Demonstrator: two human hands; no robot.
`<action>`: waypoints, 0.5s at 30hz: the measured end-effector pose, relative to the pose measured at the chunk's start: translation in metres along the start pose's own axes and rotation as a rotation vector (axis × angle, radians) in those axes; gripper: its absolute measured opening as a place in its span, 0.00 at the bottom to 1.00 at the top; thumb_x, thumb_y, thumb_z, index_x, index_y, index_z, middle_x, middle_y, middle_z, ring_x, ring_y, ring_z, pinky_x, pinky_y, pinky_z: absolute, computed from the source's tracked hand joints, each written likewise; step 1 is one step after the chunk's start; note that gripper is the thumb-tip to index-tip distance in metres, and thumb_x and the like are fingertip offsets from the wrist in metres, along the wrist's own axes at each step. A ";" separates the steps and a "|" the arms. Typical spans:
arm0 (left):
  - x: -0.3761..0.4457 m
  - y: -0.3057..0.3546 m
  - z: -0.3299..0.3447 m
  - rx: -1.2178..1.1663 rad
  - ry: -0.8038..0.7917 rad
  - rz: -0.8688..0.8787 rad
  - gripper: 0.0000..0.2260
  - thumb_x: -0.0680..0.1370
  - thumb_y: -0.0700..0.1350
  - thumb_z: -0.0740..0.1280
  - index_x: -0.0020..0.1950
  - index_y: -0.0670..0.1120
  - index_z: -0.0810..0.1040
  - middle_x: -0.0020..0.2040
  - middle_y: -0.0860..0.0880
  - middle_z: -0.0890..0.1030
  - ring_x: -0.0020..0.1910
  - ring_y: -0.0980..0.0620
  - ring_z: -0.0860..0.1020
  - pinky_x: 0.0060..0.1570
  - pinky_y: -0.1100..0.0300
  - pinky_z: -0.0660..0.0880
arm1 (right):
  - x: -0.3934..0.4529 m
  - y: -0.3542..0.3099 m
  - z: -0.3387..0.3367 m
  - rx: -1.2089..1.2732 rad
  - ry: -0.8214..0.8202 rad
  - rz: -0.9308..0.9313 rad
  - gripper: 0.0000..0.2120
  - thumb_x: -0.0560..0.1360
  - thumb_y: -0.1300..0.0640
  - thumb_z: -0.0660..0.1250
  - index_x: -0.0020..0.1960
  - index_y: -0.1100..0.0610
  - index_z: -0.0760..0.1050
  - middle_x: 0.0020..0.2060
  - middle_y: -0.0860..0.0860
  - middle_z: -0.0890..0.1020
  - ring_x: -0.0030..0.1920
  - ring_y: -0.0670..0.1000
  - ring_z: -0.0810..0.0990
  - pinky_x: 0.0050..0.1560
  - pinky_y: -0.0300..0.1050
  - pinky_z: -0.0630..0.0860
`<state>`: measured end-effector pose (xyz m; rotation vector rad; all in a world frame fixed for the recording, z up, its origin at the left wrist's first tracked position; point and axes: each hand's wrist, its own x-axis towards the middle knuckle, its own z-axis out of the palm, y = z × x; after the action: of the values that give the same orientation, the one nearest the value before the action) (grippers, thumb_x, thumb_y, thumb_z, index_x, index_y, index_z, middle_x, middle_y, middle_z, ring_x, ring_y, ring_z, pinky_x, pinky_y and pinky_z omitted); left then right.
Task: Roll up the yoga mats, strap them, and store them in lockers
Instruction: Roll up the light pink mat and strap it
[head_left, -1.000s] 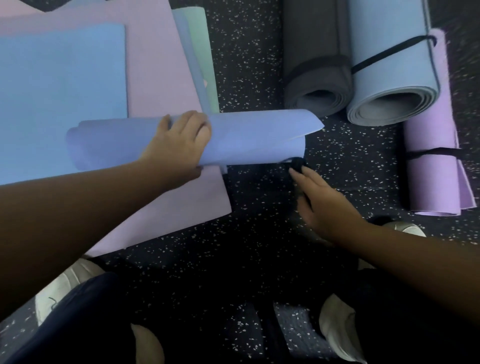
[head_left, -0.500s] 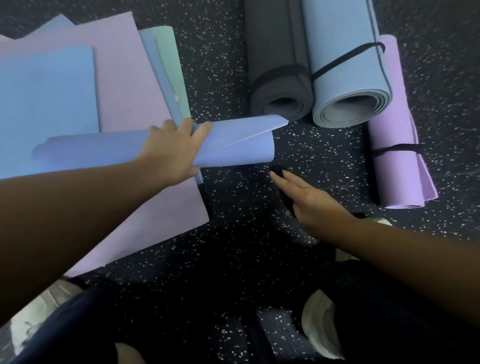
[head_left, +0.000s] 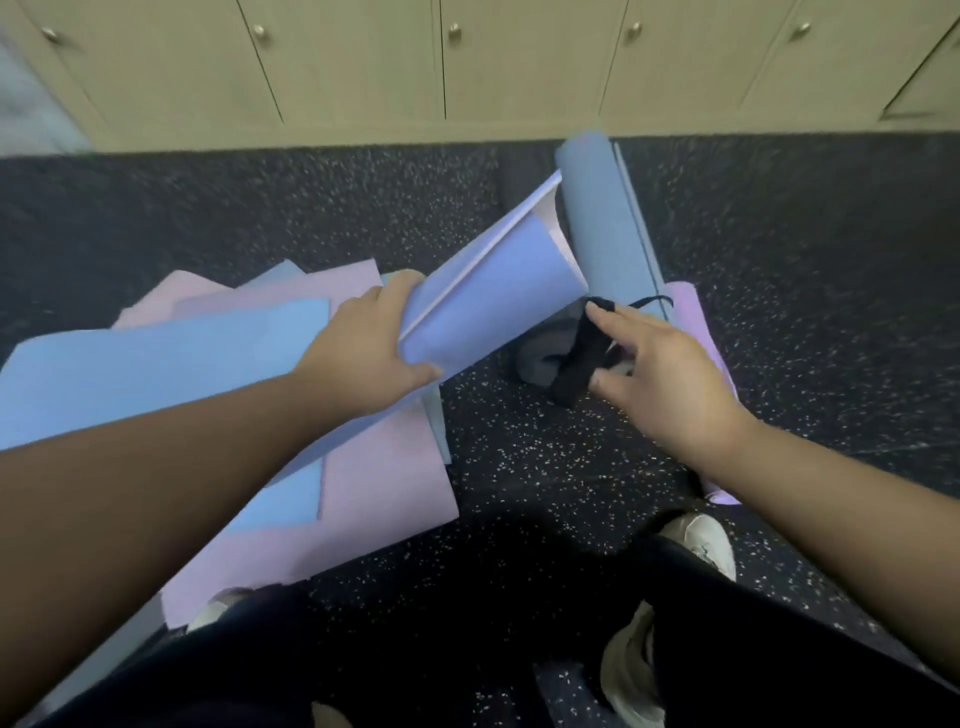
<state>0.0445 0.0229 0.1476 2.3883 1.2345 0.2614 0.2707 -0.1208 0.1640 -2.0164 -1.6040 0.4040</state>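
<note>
My left hand (head_left: 371, 345) grips a loosely rolled periwinkle-blue yoga mat (head_left: 498, 291), lifted off the floor with its far end pointing up and to the right. My right hand (head_left: 660, 374) holds a black strap (head_left: 579, 353) pinched between thumb and fingers, just below the roll's open end. Behind the strap lie a rolled light-blue mat (head_left: 602, 223) with a black band, a dark grey roll (head_left: 540, 358) mostly hidden, and a rolled purple mat (head_left: 696, 312) partly behind my right wrist.
Flat mats in blue (head_left: 156, 364) and lilac (head_left: 374, 499) are stacked on the speckled dark floor (head_left: 831, 312) at left. A row of beige lockers (head_left: 441, 62) with round knobs lines the far wall. My shoes (head_left: 701, 540) and dark trouser legs fill the bottom.
The blue roll has been lifted from the floor and tilted up to the right. My right hand has picked the black strap up off the floor. The view has risen to show the lockers.
</note>
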 end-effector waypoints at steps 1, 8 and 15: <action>-0.013 0.009 -0.010 0.035 0.018 -0.004 0.36 0.67 0.60 0.72 0.70 0.55 0.60 0.61 0.47 0.74 0.60 0.41 0.72 0.56 0.45 0.70 | -0.009 -0.013 -0.012 0.016 0.032 -0.015 0.26 0.71 0.64 0.70 0.68 0.55 0.73 0.57 0.54 0.78 0.51 0.44 0.74 0.50 0.29 0.67; -0.104 0.059 -0.046 0.097 0.038 0.066 0.43 0.69 0.59 0.73 0.77 0.61 0.51 0.60 0.50 0.74 0.63 0.44 0.66 0.56 0.51 0.67 | -0.088 -0.078 -0.059 0.230 0.208 -0.004 0.24 0.72 0.65 0.67 0.67 0.54 0.72 0.47 0.47 0.74 0.45 0.54 0.79 0.41 0.40 0.69; -0.181 0.105 -0.048 -0.041 0.067 0.090 0.43 0.68 0.55 0.74 0.75 0.64 0.51 0.57 0.50 0.75 0.62 0.44 0.66 0.58 0.47 0.70 | -0.169 -0.113 -0.072 0.426 0.326 0.014 0.28 0.74 0.64 0.69 0.72 0.53 0.67 0.46 0.26 0.70 0.47 0.24 0.71 0.52 0.26 0.70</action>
<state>-0.0021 -0.1630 0.2437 2.4204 1.1409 0.3941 0.1760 -0.2810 0.2719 -1.6693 -1.1895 0.3631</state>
